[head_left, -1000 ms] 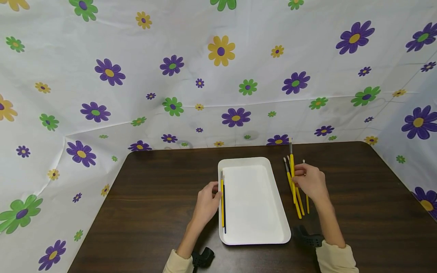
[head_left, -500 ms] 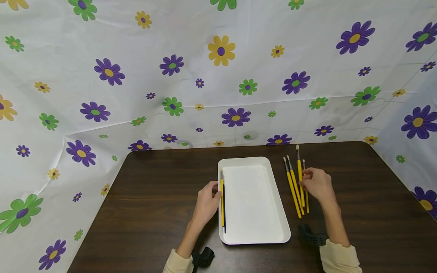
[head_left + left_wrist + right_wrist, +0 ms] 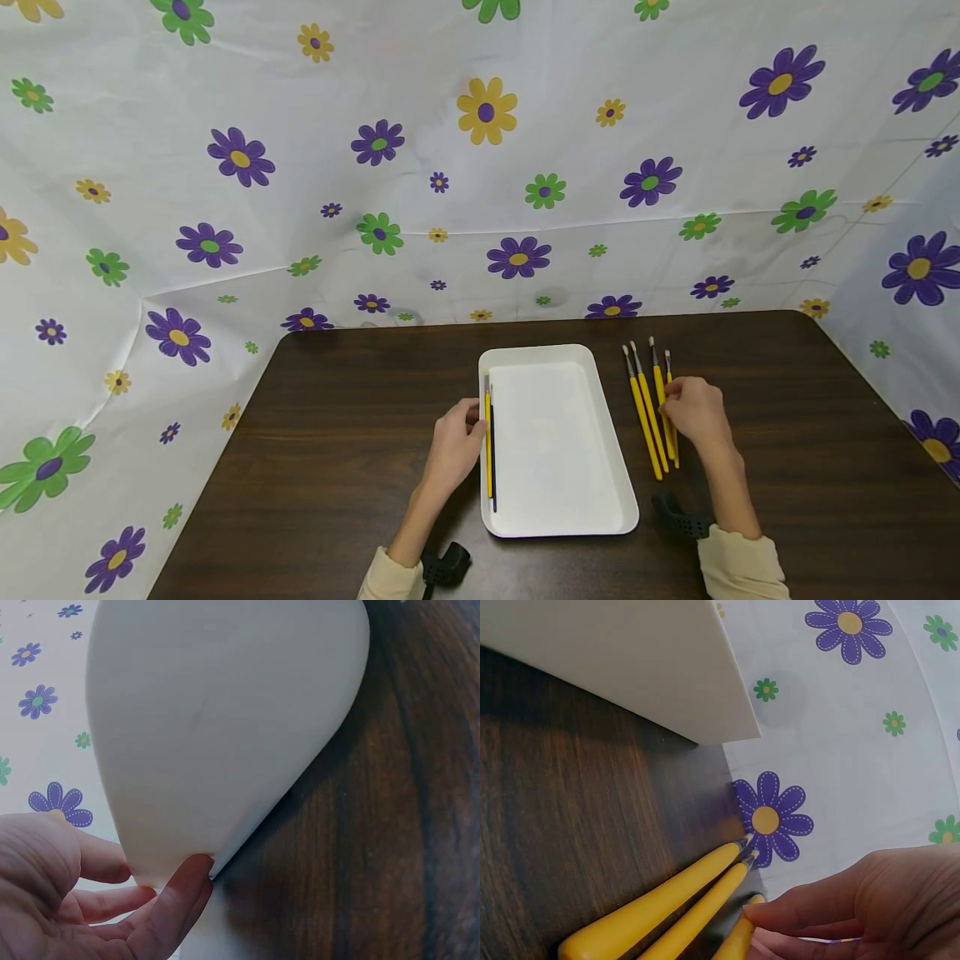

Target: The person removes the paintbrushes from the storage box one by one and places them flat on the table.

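Observation:
My right hand (image 3: 696, 410) pinches a yellow-handled paintbrush (image 3: 659, 382) between thumb and fingers; in the right wrist view the thumb lies on this brush's handle (image 3: 736, 939). Two more yellow paintbrushes lie to its left, the outermost one (image 3: 647, 429) slanting slightly. A thinner yellow paintbrush (image 3: 677, 450) is on its right, partly covered by the hand. My left hand (image 3: 455, 437) holds the left rim of a white tray (image 3: 562, 450), thumb on one side of the wall and fingers on the other, seen in the left wrist view.
Inside the tray, along its left wall, lie a yellow paintbrush (image 3: 489, 467) and a thin dark-handled one (image 3: 494, 492). A dark wooden table (image 3: 352, 417) carries everything. Behind it hangs a white flower-print cloth (image 3: 450, 200). Black camera mounts (image 3: 446, 567) sit at both wrists.
My right hand has moved right with the paintbrush, from across the others to between them and the thin one, then slightly toward me. The left hand and tray stay put.

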Available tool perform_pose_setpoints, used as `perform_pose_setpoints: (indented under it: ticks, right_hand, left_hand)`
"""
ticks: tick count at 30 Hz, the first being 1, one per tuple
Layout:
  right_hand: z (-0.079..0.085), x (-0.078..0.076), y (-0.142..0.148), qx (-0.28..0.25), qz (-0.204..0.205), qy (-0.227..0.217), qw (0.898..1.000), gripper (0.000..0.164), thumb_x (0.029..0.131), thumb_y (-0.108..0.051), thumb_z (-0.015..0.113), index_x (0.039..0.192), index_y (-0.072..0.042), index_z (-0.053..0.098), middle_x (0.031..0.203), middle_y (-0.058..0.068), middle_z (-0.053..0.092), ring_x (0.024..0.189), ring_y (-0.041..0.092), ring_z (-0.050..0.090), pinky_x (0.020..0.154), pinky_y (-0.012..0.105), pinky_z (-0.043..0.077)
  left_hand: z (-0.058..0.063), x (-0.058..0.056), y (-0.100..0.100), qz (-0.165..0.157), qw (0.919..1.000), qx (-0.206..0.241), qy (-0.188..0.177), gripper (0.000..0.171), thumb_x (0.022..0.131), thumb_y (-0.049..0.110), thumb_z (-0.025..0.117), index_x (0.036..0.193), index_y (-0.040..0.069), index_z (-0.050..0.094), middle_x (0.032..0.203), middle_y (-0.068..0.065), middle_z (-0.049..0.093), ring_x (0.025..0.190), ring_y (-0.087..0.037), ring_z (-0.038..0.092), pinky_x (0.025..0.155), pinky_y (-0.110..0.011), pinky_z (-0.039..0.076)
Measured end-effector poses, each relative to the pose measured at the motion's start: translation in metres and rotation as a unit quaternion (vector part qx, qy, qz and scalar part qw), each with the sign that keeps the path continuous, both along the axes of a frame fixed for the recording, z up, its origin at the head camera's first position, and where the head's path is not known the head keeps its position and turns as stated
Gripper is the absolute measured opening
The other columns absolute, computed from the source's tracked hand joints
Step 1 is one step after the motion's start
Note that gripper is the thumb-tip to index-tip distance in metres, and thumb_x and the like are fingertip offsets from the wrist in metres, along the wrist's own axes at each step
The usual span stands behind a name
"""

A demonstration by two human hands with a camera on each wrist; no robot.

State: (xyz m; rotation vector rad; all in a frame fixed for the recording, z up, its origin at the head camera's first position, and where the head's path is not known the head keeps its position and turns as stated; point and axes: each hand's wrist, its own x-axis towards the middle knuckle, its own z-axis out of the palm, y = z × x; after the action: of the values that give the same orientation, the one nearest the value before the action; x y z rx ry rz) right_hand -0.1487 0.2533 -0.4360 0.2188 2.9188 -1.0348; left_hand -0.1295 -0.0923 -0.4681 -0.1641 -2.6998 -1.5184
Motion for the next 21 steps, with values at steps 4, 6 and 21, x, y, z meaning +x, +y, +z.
perform_pose_setpoints:
  ticks: [4, 6, 21]
  right_hand:
    - [0.000, -0.001, 0.000, 0.009, -0.003, -0.006, 1.000, 0.027, 0.091, 0.004, 0.060, 0.110, 0.023, 0.061, 0.097, 0.033, 0.066, 0.077, 0.035, 0.063, 0.066, 0.045, 0.055]
    - [0.000, -0.001, -0.001, 0.010, -0.007, -0.005, 1.000, 0.027, 0.091, 0.004, 0.061, 0.111, 0.023, 0.060, 0.095, 0.031, 0.066, 0.076, 0.035, 0.063, 0.066, 0.045, 0.054]
    - [0.005, 0.002, -0.011, -0.014, -0.040, 0.035, 0.998, 0.029, 0.097, -0.002, 0.065, 0.114, 0.021, 0.062, 0.097, 0.031, 0.065, 0.079, 0.036, 0.062, 0.064, 0.042, 0.055]
  left_hand:
    - [-0.001, 0.000, 0.000, -0.001, 1.0000, 0.002, -0.001, 0.030, 0.098, 0.000, 0.063, 0.128, -0.007, 0.064, 0.106, -0.017, 0.071, 0.083, -0.023, 0.070, 0.067, -0.034, 0.058]
    - [-0.001, 0.000, 0.000, -0.002, 1.0000, 0.003, 0.001, 0.030, 0.098, 0.000, 0.063, 0.127, -0.008, 0.064, 0.105, -0.017, 0.071, 0.083, -0.023, 0.070, 0.067, -0.035, 0.058]
    - [0.000, -0.001, 0.000, -0.004, 0.9999, 0.006, 0.007, 0.029, 0.098, -0.001, 0.063, 0.126, -0.008, 0.064, 0.103, -0.016, 0.071, 0.081, -0.022, 0.070, 0.068, -0.037, 0.058]
